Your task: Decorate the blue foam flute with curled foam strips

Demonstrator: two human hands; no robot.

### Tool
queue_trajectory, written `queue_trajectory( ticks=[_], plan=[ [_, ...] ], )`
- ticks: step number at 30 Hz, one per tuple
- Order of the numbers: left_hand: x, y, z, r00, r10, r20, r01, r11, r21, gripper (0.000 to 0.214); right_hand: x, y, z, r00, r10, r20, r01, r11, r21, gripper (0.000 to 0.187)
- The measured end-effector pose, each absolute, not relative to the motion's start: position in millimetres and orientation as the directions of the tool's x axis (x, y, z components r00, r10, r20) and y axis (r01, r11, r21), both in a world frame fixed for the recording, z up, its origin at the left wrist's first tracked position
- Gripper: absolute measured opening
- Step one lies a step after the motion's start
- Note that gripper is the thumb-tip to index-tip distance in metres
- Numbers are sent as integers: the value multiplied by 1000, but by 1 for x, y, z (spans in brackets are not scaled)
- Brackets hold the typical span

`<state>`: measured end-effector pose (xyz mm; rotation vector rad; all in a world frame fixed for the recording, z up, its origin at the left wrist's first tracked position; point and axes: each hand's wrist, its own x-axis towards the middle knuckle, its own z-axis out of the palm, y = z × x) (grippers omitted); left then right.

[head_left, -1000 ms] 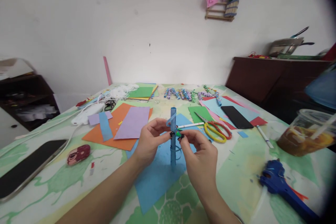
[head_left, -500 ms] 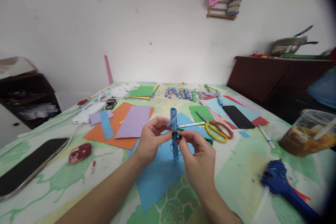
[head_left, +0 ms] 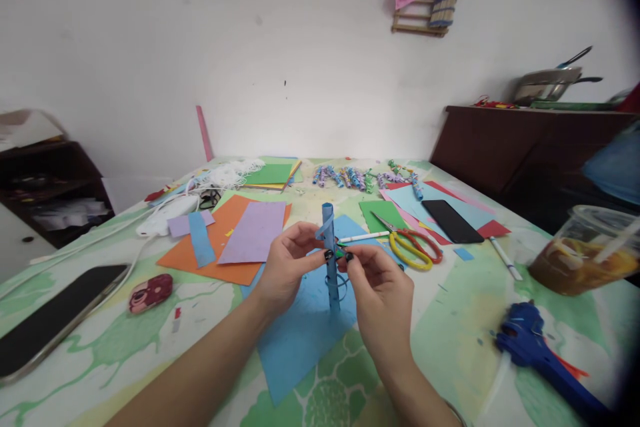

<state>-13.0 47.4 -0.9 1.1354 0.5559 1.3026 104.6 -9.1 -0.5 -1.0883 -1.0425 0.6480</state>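
A rolled blue paper tube [head_left: 329, 220] stands upright in front of me, with thin cut strips curling out from its side. My left hand [head_left: 293, 263] pinches it from the left between thumb and fingers. On the other side, my right hand [head_left: 383, 280] has thumb and index finger pressed together close beside the tube; what lies between those fingertips is too small to make out. Beneath both hands lies a blue paper sheet [head_left: 300, 347]. Scissors [head_left: 410, 247] with red and yellow handles rest just beyond my right hand, near a white pen [head_left: 365, 237].
Curled paper pieces [head_left: 353, 178] line the table's back. Purple paper [head_left: 255, 232] overlaps orange paper [head_left: 195, 260] at left. A black phone [head_left: 453, 221], a drink cup [head_left: 583, 253] and a blue glue gun [head_left: 530, 340] are at right. Another phone [head_left: 55, 320] lies at left.
My right fingertips have drawn slightly away from the tube to the right. The left hand keeps its hold, and the view has shifted a little.
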Motion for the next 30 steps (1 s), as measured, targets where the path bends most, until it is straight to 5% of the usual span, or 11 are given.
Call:
queue_trajectory(
  ticks=[30],
  plan=[
    [-13,49,-1,221,946,236,-456,-114,883,34,105,-9,-7,332,829,450,141,428,-892,8]
  ],
)
